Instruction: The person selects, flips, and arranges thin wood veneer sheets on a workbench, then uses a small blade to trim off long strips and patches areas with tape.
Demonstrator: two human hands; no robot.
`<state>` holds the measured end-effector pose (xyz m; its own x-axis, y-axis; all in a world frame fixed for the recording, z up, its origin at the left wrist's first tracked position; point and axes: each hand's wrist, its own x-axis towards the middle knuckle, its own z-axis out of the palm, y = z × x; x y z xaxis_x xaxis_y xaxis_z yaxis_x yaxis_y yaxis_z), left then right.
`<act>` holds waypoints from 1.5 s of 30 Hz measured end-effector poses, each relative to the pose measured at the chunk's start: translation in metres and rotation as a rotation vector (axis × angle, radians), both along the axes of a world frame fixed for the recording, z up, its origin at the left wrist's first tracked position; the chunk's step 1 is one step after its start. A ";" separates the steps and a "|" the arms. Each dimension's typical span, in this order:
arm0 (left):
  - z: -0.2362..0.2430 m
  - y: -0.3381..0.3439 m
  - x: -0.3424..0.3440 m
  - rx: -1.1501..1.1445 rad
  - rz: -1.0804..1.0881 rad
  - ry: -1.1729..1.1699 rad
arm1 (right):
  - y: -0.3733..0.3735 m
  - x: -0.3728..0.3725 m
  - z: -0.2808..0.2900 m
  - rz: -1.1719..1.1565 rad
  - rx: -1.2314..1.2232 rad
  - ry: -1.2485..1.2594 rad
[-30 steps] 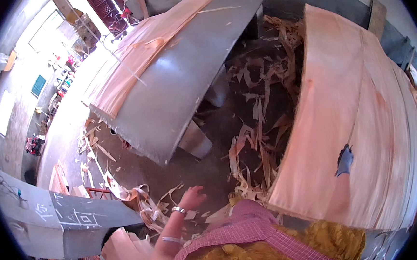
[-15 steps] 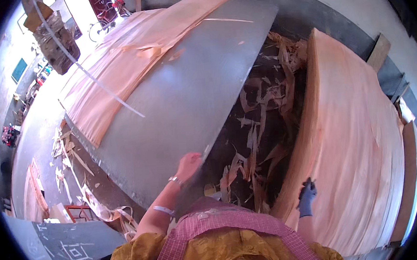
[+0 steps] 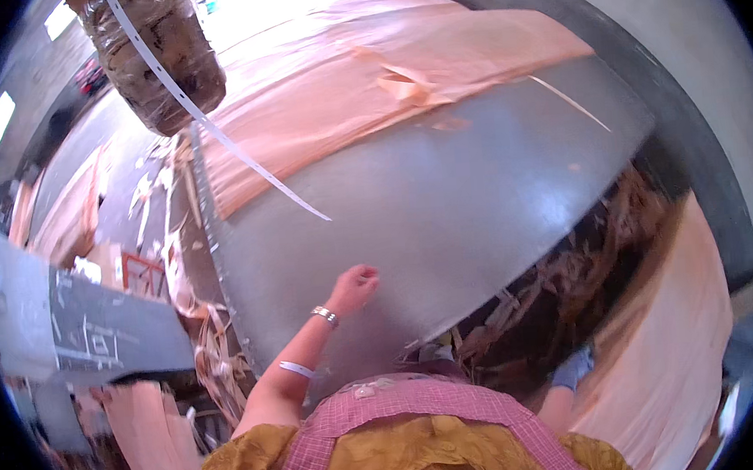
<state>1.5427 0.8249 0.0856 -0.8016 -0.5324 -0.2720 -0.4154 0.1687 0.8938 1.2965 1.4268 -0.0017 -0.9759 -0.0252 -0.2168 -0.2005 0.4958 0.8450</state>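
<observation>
My bare left hand [image 3: 356, 289], with a metal watch on the wrist, hovers over the near part of a smooth grey tabletop [image 3: 375, 209]. Its fingers are curled in and nothing shows between them. My right hand [image 3: 573, 368], in a blue-grey glove, is at the near edge of a tall stack of pinkish wood veneer sheets [image 3: 664, 346]. Motion smears its fingers, so their grip is unclear. More thin veneer sheets [image 3: 300, 144] lie layered across the far side of the tabletop, with a torn, folded flap [image 3: 405, 84] on top.
A bulky tape-wrapped bundle [image 3: 155, 63] hangs at upper left, beside a pale perforated strip [image 3: 240, 153] dangling over the table. Veneer scraps [image 3: 563, 287] litter the gap between table and stack. A grey marked panel [image 3: 108, 328] and red frame [image 3: 143, 273] stand left.
My view has swung left, so the table now fills the middle and the stack sits lower right. My left hand has moved inward from the table's right edge; my right hand stays by the stack.
</observation>
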 end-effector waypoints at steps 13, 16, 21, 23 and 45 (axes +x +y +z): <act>0.008 -0.129 -0.083 0.203 0.575 -0.121 | 0.132 -0.047 0.081 -0.420 0.019 -0.205; -0.013 -0.195 -0.113 -0.546 0.513 -0.232 | 0.138 -0.062 0.081 -0.386 -0.104 -0.143; -0.007 -0.275 -0.196 -0.983 0.508 -0.315 | 0.168 -0.084 0.068 -0.108 -0.270 -0.062; -0.040 -0.301 -0.175 -0.982 0.536 -0.288 | 0.175 -0.139 0.060 0.444 0.018 -0.054; 0.022 -0.357 -0.233 -0.984 0.128 -0.459 | -0.601 -0.336 0.106 0.761 -1.551 -1.077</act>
